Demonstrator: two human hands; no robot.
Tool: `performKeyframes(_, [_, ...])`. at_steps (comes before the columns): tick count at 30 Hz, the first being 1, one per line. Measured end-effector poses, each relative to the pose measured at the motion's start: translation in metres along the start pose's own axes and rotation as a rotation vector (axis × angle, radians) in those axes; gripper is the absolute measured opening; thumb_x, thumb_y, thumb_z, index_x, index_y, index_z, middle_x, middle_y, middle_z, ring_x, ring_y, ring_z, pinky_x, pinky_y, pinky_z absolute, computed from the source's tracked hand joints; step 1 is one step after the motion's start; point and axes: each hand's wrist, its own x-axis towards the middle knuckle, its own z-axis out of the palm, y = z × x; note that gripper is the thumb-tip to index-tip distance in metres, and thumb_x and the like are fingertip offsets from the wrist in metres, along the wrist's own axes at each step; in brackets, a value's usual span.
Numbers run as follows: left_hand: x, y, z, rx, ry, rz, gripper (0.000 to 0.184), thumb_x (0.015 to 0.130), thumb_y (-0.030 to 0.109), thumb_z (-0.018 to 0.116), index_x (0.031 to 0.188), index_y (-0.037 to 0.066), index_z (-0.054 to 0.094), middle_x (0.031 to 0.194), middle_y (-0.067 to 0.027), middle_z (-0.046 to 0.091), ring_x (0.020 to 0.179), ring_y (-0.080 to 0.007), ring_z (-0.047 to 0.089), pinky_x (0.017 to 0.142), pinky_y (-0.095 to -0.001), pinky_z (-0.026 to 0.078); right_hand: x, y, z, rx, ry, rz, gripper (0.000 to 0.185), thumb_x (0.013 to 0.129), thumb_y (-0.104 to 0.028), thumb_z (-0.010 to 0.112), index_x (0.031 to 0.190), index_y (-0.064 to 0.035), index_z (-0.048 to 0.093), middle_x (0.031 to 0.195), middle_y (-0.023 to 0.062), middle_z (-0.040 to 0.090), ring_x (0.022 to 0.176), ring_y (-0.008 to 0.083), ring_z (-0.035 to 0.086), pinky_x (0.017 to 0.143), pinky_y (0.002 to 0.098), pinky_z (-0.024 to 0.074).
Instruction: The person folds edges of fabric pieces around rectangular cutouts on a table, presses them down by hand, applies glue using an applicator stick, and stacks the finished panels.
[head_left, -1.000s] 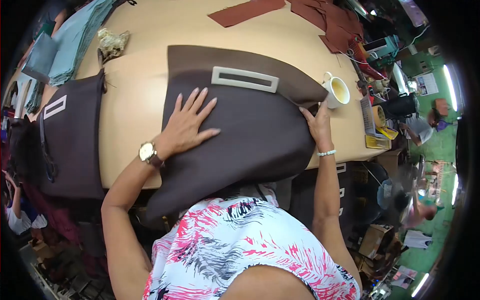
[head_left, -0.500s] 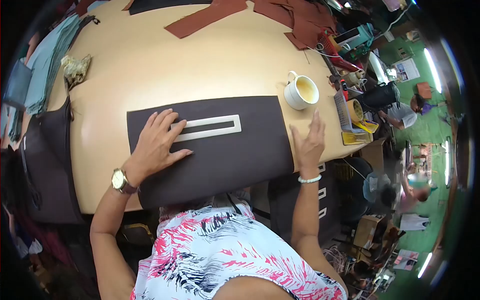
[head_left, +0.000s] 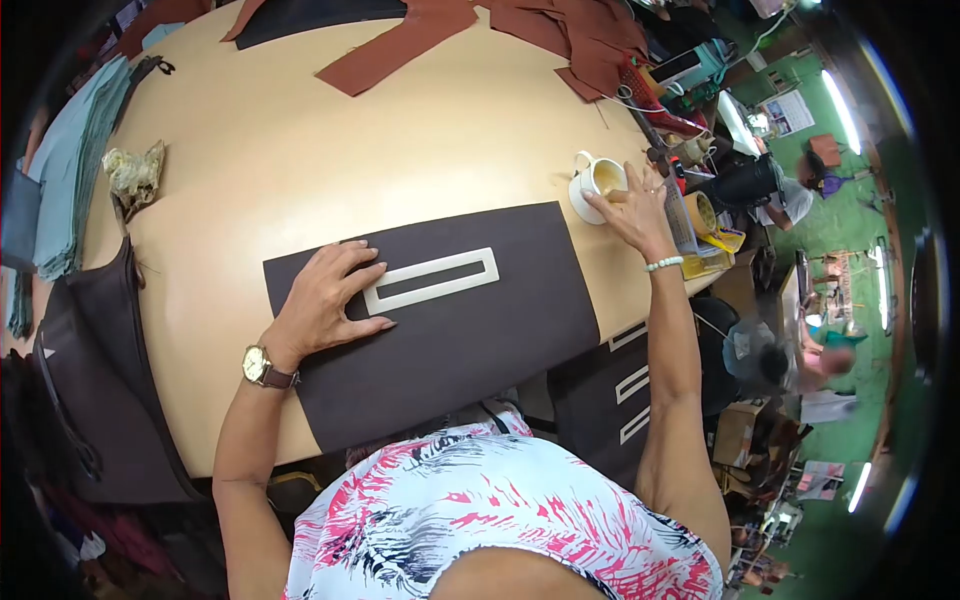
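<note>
Beside me, a dark brown panel (head_left: pixel 460 345) lies on the table (head_left: pixel 240 150), bearing a pale rectangular frame (head_left: pixel 435 292). The left hand (head_left: pixel 320 300), open, rests at the frame's end, seemingly steadying the panel. The right hand's (head_left: pixel 638 215) fingers bend over a nearby mug (head_left: pixel 581 205); grip unclear.

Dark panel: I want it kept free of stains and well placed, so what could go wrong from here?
The mug stands close to the dark panel, with the right hand at its rim; a bump might spill its yellowish contents onto the panel. Fingers dipped in there could drip or smear. The left hand rests on the panel beside the pale frame and might nudge it, if it is loose.
</note>
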Motion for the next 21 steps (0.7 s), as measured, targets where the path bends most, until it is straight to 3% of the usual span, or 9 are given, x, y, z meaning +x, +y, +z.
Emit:
performKeyframes(2, [-0.001, 0.000, 0.001, -0.014, -0.005, -0.007, 0.059, 0.062, 0.035, 0.079, 0.109, 0.005, 0.060, 0.115, -0.0132, 0.054, 0.112, -0.0325, 0.049, 0.095, -0.0437, 0.040, -0.004, 0.003, -0.011, 0.011, 0.104, -0.009, 0.059, 0.076, -0.061, 0.053, 0.099, -0.0088, 0.070, 0.141, 0.0201, 0.033, 0.133, 0.0428, 0.020, 0.105, 0.0602, 0.0113])
performKeyframes(5, [-0.003, -0.001, 0.000, 0.011, -0.030, -0.014, 0.061, 0.062, 0.037, 0.079, 0.111, 0.005, 0.059, 0.119, -0.0126, 0.054, 0.116, -0.0314, 0.048, 0.099, -0.0451, 0.037, -0.018, 0.007, -0.018, 0.053, 0.280, -0.017, 0.033, 0.079, -0.037, 0.058, 0.096, -0.0100, 0.069, 0.140, 0.0193, 0.034, 0.133, 0.0422, 0.021, 0.104, 0.0615, 0.0138])
performKeyframes(7, [-0.004, -0.001, -0.001, 0.009, -0.053, -0.025, 0.063, 0.061, 0.037, 0.079, 0.112, 0.006, 0.059, 0.121, -0.0121, 0.053, 0.118, -0.0305, 0.046, 0.101, -0.0457, 0.035, -0.028, 0.010, -0.016, -0.086, 0.183, -0.070, 0.024, 0.076, -0.020, 0.056, 0.096, -0.0104, 0.066, 0.139, 0.0194, 0.035, 0.132, 0.0425, 0.023, 0.103, 0.0623, 0.0171])
performKeyframes(11, [-0.006, 0.000, -0.006, 0.014, -0.108, -0.051, 0.069, 0.061, 0.040, 0.078, 0.117, 0.006, 0.057, 0.126, -0.0107, 0.051, 0.122, -0.0297, 0.043, 0.104, -0.0465, 0.031, -0.041, 0.006, -0.009, -0.131, 0.181, -0.131, 0.029, 0.071, -0.001, 0.051, 0.096, -0.0096, 0.063, 0.136, 0.0190, 0.037, 0.130, 0.0426, 0.026, 0.100, 0.0641, 0.0219])
performKeyframes(14, [-0.008, 0.001, -0.006, 0.047, -0.141, -0.059, 0.073, 0.061, 0.043, 0.078, 0.120, 0.006, 0.054, 0.130, -0.0104, 0.049, 0.125, -0.0298, 0.040, 0.106, -0.0466, 0.029, -0.050, -0.016, -0.018, -0.090, 0.172, -0.179, 0.031, 0.069, -0.001, 0.051, 0.098, -0.0095, 0.062, 0.135, 0.0190, 0.038, 0.129, 0.0405, 0.029, 0.100, 0.0636, 0.0225])
performKeyframes(18, [-0.009, 0.001, -0.006, 0.048, -0.140, -0.044, 0.072, 0.062, 0.043, 0.077, 0.120, 0.006, 0.055, 0.129, -0.0107, 0.049, 0.125, -0.0303, 0.040, 0.105, -0.0453, 0.029, -0.091, -0.085, -0.023, 0.428, 0.145, -0.346, 0.042, 0.065, 0.005, 0.045, 0.102, -0.0079, 0.060, 0.135, 0.0213, 0.039, 0.127, 0.0376, 0.034, 0.106, 0.0482, 0.0251])
performKeyframes(21, [-0.008, 0.000, -0.005, 0.046, -0.130, -0.036, 0.072, 0.062, 0.042, 0.078, 0.120, 0.006, 0.055, 0.129, -0.0110, 0.049, 0.124, -0.0306, 0.040, 0.105, -0.0441, 0.030, -0.114, -0.121, 0.001, 0.807, -0.006, -0.274, 0.051, 0.064, 0.006, 0.042, 0.111, -0.0081, 0.059, 0.135, 0.0237, 0.037, 0.126, 0.0399, 0.034, 0.107, 0.0424, 0.0252])
